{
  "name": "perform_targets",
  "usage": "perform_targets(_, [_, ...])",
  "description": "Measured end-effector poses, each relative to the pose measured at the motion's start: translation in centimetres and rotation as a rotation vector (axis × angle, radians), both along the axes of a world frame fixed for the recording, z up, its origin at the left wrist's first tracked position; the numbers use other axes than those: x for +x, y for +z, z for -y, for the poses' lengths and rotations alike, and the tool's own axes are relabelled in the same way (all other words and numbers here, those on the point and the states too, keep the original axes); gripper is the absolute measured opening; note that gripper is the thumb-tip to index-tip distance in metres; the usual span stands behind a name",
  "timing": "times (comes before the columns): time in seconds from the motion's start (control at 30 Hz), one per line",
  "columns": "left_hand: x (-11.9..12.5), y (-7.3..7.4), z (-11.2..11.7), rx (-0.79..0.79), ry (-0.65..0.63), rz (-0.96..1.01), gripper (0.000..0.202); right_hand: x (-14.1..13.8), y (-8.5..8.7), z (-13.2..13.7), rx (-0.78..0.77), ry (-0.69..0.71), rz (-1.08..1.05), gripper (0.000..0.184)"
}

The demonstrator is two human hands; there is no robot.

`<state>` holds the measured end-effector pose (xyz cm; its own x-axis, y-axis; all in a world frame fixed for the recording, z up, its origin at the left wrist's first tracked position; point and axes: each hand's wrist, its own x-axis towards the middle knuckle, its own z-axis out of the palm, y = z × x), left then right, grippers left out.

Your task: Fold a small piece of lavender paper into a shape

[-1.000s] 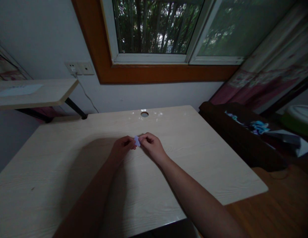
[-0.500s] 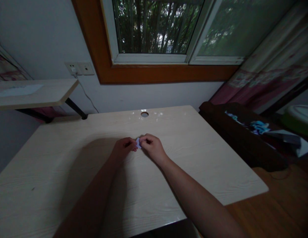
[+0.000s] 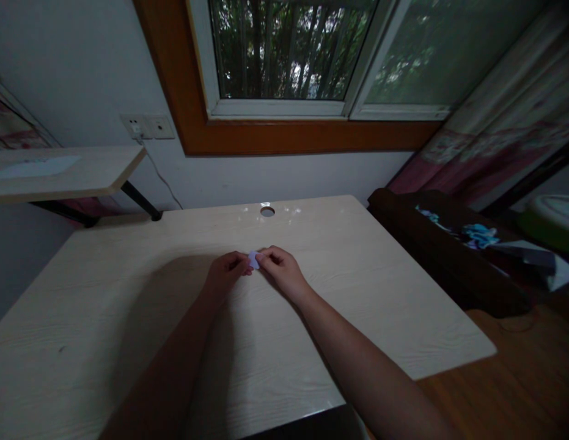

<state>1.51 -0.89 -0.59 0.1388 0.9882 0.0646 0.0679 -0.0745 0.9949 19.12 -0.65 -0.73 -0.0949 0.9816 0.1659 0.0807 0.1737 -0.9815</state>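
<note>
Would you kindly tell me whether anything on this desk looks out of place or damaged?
A small dark speck stands out on the pale desk, off to the left; whether it is dirt or a chip, I cannot tell. The small white piece held between the left hand and right hand shows no obvious damage.

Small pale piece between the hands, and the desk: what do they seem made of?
Small pale piece: perhaps matte paper; it looks thin and unshiny, but too small for certainty.
Desk: likely glossy wood-grain laminate; grain lines show and light glints off it.
</note>
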Motion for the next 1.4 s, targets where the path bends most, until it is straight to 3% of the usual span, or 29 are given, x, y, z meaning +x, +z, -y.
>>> perform_targets(0.27, [0.1,0.1,0.0,0.010,-0.034,-0.041,0.024,0.0,0.3,0.3,0.135,0.003,0.139,0.019])
perform_targets(0.43, [0.2,0.2,0.0,-0.021,-0.033,0.030,0.021,0.0,0.8,0.5,0.188,-0.012,0.172,0.016])
perform_targets(0.87, [-0.1,0.2,0.1,-0.002,-0.071,0.033,0.024,-0.1,0.5,0.4,0.128,-0.045,0.017,0.017])
perform_targets(1.2, [-0.2,0.9,0.3,0.007,0.016,0.067,0.020,0.5,0.5,-0.2,0.030,-0.140,-0.074,0.019])
perform_targets(1.4, [-0.1,0.6,0.2,0.047,0.036,0.101,0.021,0.3,0.6,-0.1,0.021,-0.123,-0.085,0.020])
